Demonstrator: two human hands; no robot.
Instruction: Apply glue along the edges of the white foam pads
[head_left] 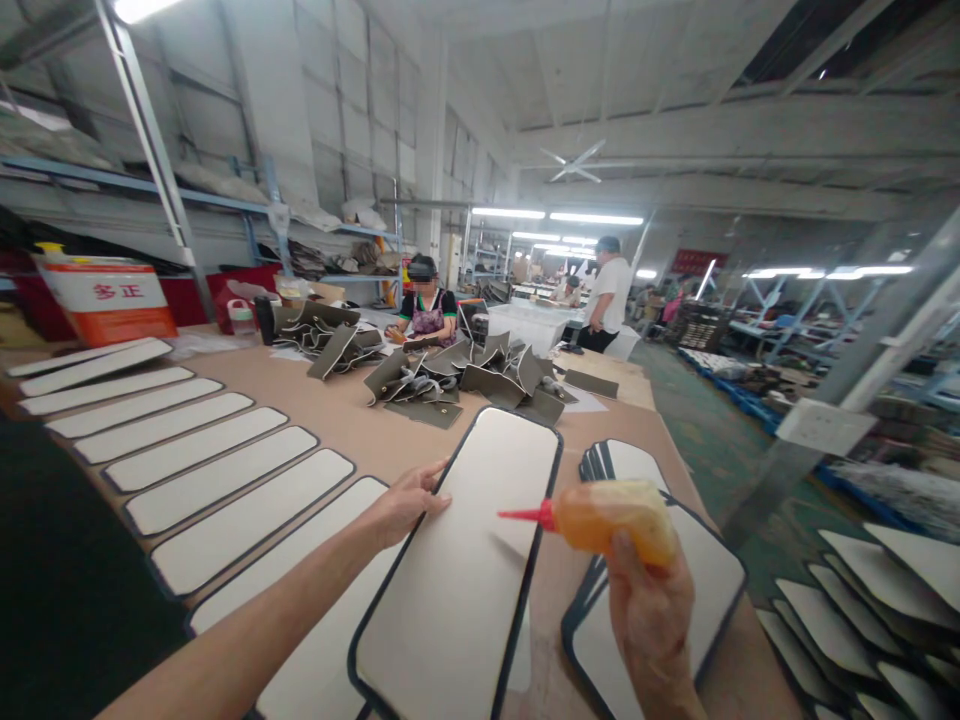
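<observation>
My left hand point(415, 500) grips the left edge of a long white panel point(465, 560) with rounded corners and a dark border, thumb on top and fingers at the side. My right hand point(651, 605) is wrapped round a squeeze bottle point(615, 520) of amber liquid. The bottle lies tilted sideways, its red nozzle point(525, 515) pointing left above the panel's surface. A row of similar panels point(255, 520) spreads across the table to the left. Beneath and beyond my right hand is a fanned stack of more panels point(709, 560).
Grey-brown folded pieces point(480, 375) are heaped at the table's far side, where a co-worker point(426, 310) sits. A white and orange can point(105, 295) stands back left. More panels point(862, 610) fill the lower right, beside a slanting metal post point(817, 400). Another person point(609, 290) stands farther off.
</observation>
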